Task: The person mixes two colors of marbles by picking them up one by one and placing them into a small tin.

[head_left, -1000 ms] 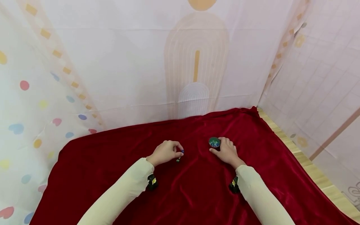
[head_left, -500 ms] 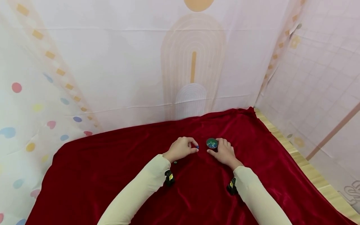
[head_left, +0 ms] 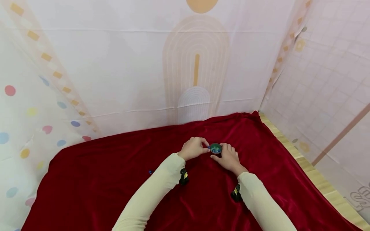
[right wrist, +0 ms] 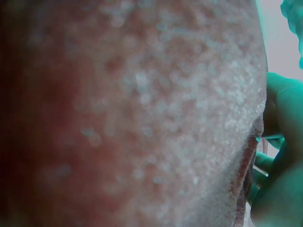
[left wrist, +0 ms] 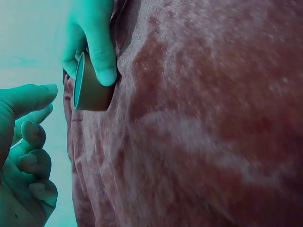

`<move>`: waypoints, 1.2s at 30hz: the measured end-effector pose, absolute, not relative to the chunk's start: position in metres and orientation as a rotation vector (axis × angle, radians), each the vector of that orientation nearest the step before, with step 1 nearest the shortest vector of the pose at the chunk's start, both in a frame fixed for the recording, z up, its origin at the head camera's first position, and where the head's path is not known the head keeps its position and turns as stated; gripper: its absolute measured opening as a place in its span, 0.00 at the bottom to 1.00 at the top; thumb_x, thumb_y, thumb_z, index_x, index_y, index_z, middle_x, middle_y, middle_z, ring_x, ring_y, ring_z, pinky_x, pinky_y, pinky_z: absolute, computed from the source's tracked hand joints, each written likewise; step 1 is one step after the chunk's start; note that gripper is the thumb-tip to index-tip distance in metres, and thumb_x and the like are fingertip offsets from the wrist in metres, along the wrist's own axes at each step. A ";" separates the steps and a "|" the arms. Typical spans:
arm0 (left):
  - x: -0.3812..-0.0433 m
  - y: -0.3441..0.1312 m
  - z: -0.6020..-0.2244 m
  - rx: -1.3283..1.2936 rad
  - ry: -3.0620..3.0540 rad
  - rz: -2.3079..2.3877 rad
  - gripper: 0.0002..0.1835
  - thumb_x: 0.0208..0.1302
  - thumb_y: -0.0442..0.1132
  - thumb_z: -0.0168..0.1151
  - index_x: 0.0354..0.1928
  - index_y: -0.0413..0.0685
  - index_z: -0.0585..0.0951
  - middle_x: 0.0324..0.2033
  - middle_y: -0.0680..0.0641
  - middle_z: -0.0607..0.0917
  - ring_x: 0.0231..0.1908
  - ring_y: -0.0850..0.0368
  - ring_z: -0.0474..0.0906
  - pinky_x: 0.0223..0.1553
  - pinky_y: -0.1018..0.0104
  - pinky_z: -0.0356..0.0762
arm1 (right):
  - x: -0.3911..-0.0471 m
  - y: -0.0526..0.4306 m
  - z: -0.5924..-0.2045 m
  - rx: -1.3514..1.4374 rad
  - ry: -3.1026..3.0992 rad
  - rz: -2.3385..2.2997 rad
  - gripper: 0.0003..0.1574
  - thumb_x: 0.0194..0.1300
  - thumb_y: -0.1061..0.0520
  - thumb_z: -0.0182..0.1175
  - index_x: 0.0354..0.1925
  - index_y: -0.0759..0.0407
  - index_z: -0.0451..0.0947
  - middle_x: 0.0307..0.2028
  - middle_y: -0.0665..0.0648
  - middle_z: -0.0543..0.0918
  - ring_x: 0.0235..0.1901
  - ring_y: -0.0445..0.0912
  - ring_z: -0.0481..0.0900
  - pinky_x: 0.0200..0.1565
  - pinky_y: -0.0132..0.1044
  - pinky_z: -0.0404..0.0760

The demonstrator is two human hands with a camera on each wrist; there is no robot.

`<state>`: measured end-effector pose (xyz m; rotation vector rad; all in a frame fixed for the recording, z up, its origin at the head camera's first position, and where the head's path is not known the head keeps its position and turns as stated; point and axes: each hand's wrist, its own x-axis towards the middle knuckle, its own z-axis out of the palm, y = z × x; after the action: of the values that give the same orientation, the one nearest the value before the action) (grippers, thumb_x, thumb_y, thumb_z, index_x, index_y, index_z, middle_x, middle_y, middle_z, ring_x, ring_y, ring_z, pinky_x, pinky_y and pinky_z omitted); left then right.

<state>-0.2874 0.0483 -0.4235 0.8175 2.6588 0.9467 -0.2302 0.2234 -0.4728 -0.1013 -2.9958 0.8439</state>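
Note:
A small round tin [head_left: 215, 148] with a green inside and several blue bits in it stands on the red cloth. My right hand [head_left: 230, 158] grips it from the right, thumb in front and fingers behind. In the left wrist view the tin [left wrist: 96, 90] has a brownish side wall, and the right hand [left wrist: 94, 40] curls round it. My left hand [head_left: 194, 148] pinches a tiny blue piece [head_left: 208, 147] right at the tin's left rim; its kind is too small to tell. The right wrist view catches only part of the right hand [right wrist: 289, 123].
Another tiny blue piece [head_left: 150, 172] lies on the red cloth [head_left: 95, 179], left of the left forearm. A pale wooden edge [head_left: 312, 173] shows along the right side. White printed curtains [head_left: 130, 70] hang behind. Each wrist wears a black camera [head_left: 183, 176].
My left hand has moved right with the blue piece, from the middle of the cloth to the tin's rim. The right hand keeps its grip on the tin. The head view has shifted slightly.

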 end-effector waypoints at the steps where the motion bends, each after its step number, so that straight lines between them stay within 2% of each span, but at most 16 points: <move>1: -0.288 0.050 -0.424 0.818 2.661 0.948 0.10 0.60 0.44 0.67 0.42 0.50 0.86 0.19 0.53 0.78 0.19 0.62 0.68 0.20 0.71 0.64 | -0.230 0.223 -0.473 -0.097 -2.994 0.844 0.42 0.62 0.42 0.63 0.62 0.66 0.60 0.59 0.66 0.68 0.60 0.62 0.64 0.56 0.57 0.65; 11: -0.284 0.067 -0.428 0.821 2.650 0.952 0.10 0.60 0.44 0.67 0.42 0.50 0.86 0.22 0.54 0.80 0.20 0.64 0.68 0.21 0.72 0.65 | -0.229 0.221 -0.473 -0.106 -3.010 0.853 0.42 0.64 0.42 0.61 0.63 0.66 0.59 0.58 0.66 0.68 0.59 0.61 0.64 0.55 0.55 0.66; 21: -0.289 0.073 -0.429 0.824 2.652 0.983 0.12 0.62 0.45 0.66 0.46 0.50 0.85 0.19 0.53 0.79 0.19 0.63 0.68 0.20 0.72 0.65 | -0.229 0.222 -0.470 -0.116 -3.013 0.854 0.43 0.63 0.42 0.62 0.63 0.66 0.59 0.58 0.67 0.68 0.60 0.61 0.63 0.56 0.55 0.65; 28: -0.286 0.058 -0.427 0.817 2.678 0.922 0.13 0.61 0.46 0.66 0.46 0.51 0.85 0.18 0.53 0.78 0.18 0.63 0.67 0.19 0.72 0.63 | -0.229 0.221 -0.473 -0.121 -2.998 0.843 0.43 0.62 0.42 0.63 0.63 0.66 0.59 0.58 0.67 0.69 0.59 0.61 0.64 0.56 0.56 0.66; 36: -0.281 0.030 -0.424 0.835 2.675 0.896 0.13 0.61 0.46 0.65 0.46 0.50 0.85 0.19 0.54 0.79 0.20 0.63 0.70 0.22 0.70 0.67 | -0.229 0.223 -0.472 -0.109 -2.994 0.835 0.42 0.62 0.42 0.63 0.62 0.66 0.60 0.59 0.68 0.68 0.60 0.62 0.64 0.57 0.57 0.65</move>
<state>-0.2811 0.0305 -0.4238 0.8353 2.6753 0.8956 -0.2289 0.2226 -0.4715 -0.1094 -2.9936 0.8346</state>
